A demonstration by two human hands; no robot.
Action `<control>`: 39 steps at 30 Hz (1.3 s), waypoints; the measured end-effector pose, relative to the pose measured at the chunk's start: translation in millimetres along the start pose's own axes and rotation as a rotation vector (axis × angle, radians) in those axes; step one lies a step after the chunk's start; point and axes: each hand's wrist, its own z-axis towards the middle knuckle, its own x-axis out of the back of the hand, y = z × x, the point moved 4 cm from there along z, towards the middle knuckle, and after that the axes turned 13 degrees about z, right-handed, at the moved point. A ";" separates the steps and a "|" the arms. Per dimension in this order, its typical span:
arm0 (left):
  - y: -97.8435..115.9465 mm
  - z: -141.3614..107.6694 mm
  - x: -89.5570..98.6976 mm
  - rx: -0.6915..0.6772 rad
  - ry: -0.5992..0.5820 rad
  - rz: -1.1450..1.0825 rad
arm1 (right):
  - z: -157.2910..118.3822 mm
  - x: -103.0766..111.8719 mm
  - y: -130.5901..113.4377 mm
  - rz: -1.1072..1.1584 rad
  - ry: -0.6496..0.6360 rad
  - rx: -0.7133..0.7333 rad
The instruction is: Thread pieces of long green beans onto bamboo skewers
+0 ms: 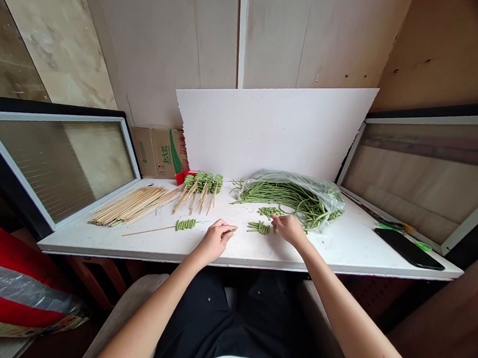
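My left hand (215, 241) is closed in a pinch above the front of the table, with a small greenish bit, seemingly a green bean, showing at the fingertips. To its left lies a skewer (149, 231) threaded with a row of folded green beans (185, 225). My right hand (288, 228) reaches to the small bean bits (270, 211), its fingers drawn together; what they pinch is hidden. Just left of and below that hand lies a little bundle of cut bean pieces (260, 227). Behind it, long green beans (279, 194) spill from a clear plastic bag (324, 189).
Bare bamboo skewers (133, 204) lie heaped at left. Several filled bean skewers (203, 184) are stacked at the back beside a cardboard box (157, 151). A black phone (408, 248) rests at right. A white board (275, 132) stands behind; framed glass panels (68, 161) flank the table (136, 248).
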 end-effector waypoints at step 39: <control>-1.9 -0.3 1.1 0.030 0.053 0.076 | -13.1 13.1 6.2 -0.404 -0.091 -0.191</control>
